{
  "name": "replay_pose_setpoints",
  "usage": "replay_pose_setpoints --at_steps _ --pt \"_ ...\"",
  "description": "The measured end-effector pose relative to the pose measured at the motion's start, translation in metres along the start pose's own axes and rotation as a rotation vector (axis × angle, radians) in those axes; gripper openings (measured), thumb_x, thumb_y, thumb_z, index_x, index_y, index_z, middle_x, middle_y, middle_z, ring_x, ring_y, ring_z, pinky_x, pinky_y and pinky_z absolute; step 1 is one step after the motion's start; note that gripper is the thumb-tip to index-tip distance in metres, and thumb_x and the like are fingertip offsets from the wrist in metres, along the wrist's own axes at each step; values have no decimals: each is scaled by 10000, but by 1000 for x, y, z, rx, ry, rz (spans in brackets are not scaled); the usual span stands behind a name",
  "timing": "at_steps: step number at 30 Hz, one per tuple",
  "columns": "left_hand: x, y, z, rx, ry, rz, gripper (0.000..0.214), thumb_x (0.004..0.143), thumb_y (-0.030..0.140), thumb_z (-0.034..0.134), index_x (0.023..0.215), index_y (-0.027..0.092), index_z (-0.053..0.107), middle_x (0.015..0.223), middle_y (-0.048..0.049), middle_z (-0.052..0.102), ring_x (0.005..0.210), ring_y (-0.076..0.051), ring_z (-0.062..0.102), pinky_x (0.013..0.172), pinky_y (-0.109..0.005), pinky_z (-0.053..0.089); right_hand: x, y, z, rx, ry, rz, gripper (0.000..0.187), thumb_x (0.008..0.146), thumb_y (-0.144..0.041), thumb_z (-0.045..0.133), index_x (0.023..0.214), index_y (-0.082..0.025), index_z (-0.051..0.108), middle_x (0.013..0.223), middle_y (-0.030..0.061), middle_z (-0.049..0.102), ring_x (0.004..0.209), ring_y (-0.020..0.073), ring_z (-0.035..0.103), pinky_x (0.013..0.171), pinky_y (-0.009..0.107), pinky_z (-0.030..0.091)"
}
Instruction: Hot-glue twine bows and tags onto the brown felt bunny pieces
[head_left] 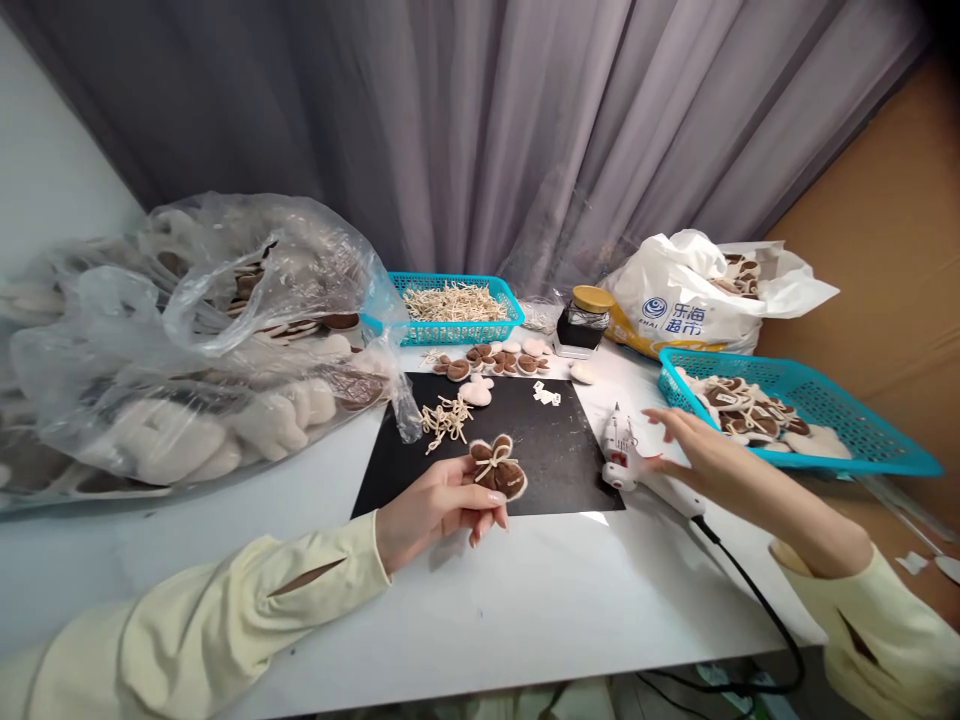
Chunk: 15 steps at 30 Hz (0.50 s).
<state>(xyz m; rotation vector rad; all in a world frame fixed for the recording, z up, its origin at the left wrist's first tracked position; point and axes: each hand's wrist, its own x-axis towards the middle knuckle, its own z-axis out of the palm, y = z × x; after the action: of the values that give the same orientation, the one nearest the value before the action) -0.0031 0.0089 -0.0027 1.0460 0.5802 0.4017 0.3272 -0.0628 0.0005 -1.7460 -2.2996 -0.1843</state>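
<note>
My left hand point(446, 500) pinches a small brown plush bunny-head patch point(501, 472) with a pale edge and a cream bow on it, above the front of the black mat point(555, 450). Over at the right, my right hand point(686, 445) has its fingers apart beside a white glue gun point(637, 470) lying on the table with its nozzle pointing away; whether it touches the gun I cannot tell. Loose cream bows point(446, 420), a pale plush piece point(476, 390) and small white labels point(547, 393) lie on the mat.
A blue basket of cream bows point(454, 332) stands at the back, a row of brown pieces point(502, 360) before it. A large clear bag point(187, 330) fills the left. At right are a white shopping bag point(690, 300), a blue basket point(862, 410) and a black cord point(757, 590).
</note>
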Motion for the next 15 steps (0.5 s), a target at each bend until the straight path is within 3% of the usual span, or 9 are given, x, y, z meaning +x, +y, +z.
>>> replay_pose_setpoints --at_steps 4,8,11,15 --pt "-2 0 1 -10 1 -4 131 720 164 645 806 102 569 671 -54 655 485 -80 512 439 -189 411 68 -11 -11 106 -80 -19 182 906 -261 433 982 -162 566 1024 118 607 719 180 608 691 308 475" --pt "-5 3 3 -5 20 -17 187 693 180 661 838 93 581 646 -50 651 463 -76 498 425 -187 404 133 -17 14 138 -205 -37 91 851 -198 554 893 -144 614 861 66 644 767 170 603 709 299 485" --pt "-6 4 4 -10 28 -25 184 692 176 648 837 92 572 644 -52 651 456 -72 489 423 -184 403 160 -17 32 171 -319 -41 176 889 -274 535 991 -144 592 955 47 626 803 150 609 716 328 511" --pt "-7 4 5 -13 37 -29 165 688 164 640 817 97 563 625 -46 647 442 -74 484 418 -191 396 170 -18 40 211 -437 -33 234 893 -290 534 1073 -144 565 1043 60 603 856 166 611 731 351 522"
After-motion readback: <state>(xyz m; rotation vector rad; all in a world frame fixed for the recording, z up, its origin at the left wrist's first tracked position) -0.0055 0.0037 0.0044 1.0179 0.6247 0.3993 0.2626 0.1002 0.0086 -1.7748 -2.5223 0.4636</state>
